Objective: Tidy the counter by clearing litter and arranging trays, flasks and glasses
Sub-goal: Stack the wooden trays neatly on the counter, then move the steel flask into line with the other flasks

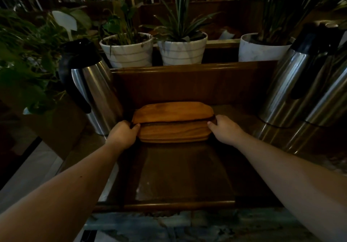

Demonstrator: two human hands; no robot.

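Stack of oblong brown wooden trays [172, 123] on the dark wooden counter [180, 174], clamped at opposite short ends by the left hand [122, 133] and right hand [224, 129]. Probably rigid, fairly light and smooth; end grips suit it. Steel flasks, one [93, 91] outside the left hand, another [293, 86] outside the right, limit sideways travel; open counter lies nearer the person.

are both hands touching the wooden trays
Touching. The head view shows the left hand and right hand gripping opposite ends of the wooden trays.
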